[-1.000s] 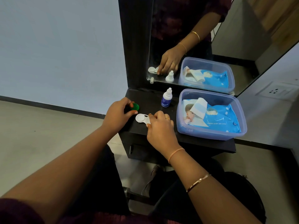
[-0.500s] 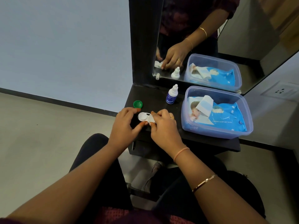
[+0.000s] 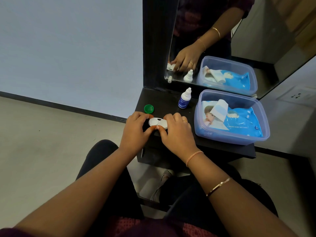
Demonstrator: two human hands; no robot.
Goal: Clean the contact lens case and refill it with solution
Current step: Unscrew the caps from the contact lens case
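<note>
Black shelf [image 3: 222,150]: its near edge is closest to the person, and the case sits on it near the left front corner.
Left hand [image 3: 135,132]: at the left end of the case, with the fingers curled over the far rim and the thumb tucked against the near rim, so it grips that end.
Right hand [image 3: 177,132]: at the right end of the case, with the fingers bent down over that half and the thumb on the near edge. It holds the case, and the two thumbs almost meet.
Case [image 3: 157,123]: white, lying flat on the shelf between the hands. Its left round shows and its right round is hidden under fingers, so whether that side is capped cannot be told.
Green cap [image 3: 148,108]: just beyond the case to the left, lying free. One well appears to be opened, so the uncapping is probably half done.
Bottle [image 3: 184,99]: beyond the case and a little to the right, standing upright with no hand on it. The refill has not begun.
Tub [image 3: 256,139]: to the right of the case, apart from it, with no lid.
Wipes [image 3: 239,122]: a blue pack inside the tub with one sheet poking up. Neither hand holds a sheet, so the wiping looks not yet started.
Mirror [image 3: 213,40]: farthest from the case, and it repeats the right hand on the case.
Remaining, as judged: open the second side, clean both wells, fill them and recap.
</note>
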